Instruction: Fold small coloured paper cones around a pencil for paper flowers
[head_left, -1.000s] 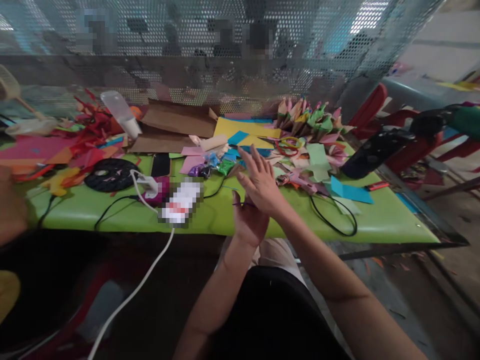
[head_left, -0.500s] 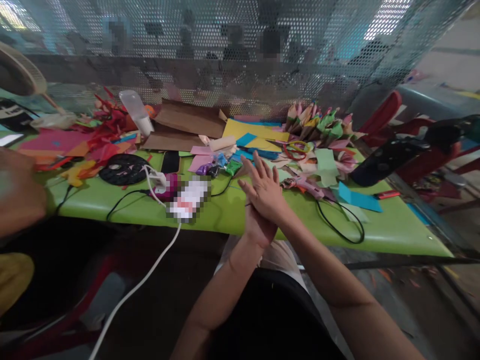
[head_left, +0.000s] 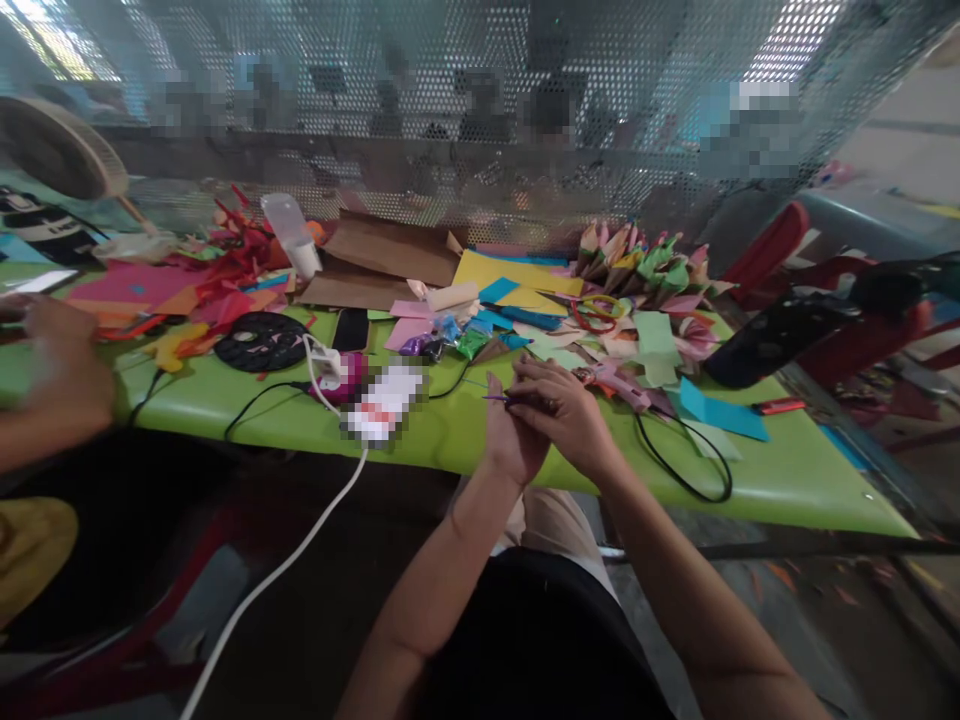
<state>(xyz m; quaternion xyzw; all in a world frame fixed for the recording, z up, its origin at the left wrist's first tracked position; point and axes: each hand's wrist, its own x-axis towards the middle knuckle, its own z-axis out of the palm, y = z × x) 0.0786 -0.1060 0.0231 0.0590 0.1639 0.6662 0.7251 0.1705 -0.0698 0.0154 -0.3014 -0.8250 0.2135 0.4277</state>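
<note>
Over the front edge of the table, my two hands meet. My left hand (head_left: 511, 440) is palm up with its thumb raised, and most of its fingers are hidden behind the other hand. Bent fingers of my right hand (head_left: 570, 410) close over the left palm. A thin purple piece (head_left: 495, 398) sticks out to the left between them; the hands hold it together, and its kind is too small to make out. Just right of the hands lies a pink glue gun (head_left: 619, 385) with a black cord. Small shiny packets (head_left: 471, 343) lie beyond them.
A green-topped table (head_left: 795, 480) carries coloured paper (head_left: 724, 408), paper cones (head_left: 645, 250), brown card (head_left: 390, 250) and a dark bottle (head_left: 780, 335). Left are a charging phone (head_left: 386, 402), its white cable (head_left: 285, 570) and another person's arm (head_left: 64, 385). Perforated metal mesh (head_left: 450, 150) stands behind.
My right hand's outstretched fingers, laid over the left hand, have bent and shifted right. The thin purple piece now shows between the hands. The other person's arm has moved slightly, and the view has shifted.
</note>
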